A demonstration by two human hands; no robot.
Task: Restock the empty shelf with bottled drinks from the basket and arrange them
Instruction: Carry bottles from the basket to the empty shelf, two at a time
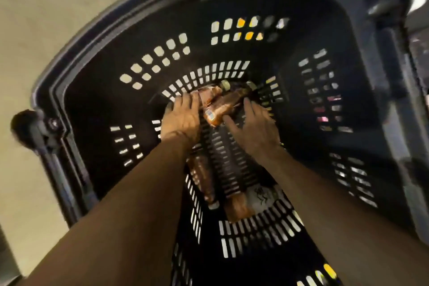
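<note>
Head view: two hands, perhaps four bottles.

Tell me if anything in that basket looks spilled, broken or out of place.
Nothing looks spilled or broken. The bottles lie loose on their sides at the bottom of the basket, pointing different ways rather than upright. A pale printed sheet or bag lies among them near the person; blur hides what it is.
</note>
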